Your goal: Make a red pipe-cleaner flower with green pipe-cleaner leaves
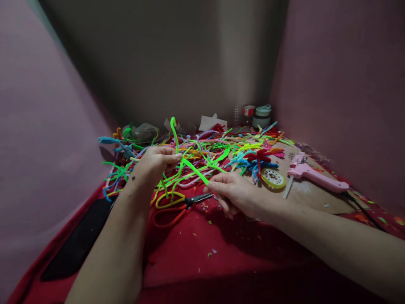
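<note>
red cloth [202, 253] under scissors [190, 202] | right hand [236, 193] just right of scissors, pinching lower end of green pipe cleaner [194, 169] | left hand [158, 162] beyond-left of scissors, pinching same pipe cleaner near its bend, stem raised just beyond scissors | pipe cleaner pile [221, 147] behind scissors | tape roll [273, 177], glue gun [316, 176] right of scissors | jars [262, 115] far behind scissors

Dim overall. Soft light from above falls on the pipe-cleaner pile [205, 145] just beyond the fingers [172, 157], and the neon green pipe cleaner [194, 169] pinched between them glows oversaturated. Nearer than the fingers, the red cloth [202, 253] sinks into heavy shadow. The forearms stretch and soften toward the bottom edge, and the walls lean from wide-angle distortion.
</note>
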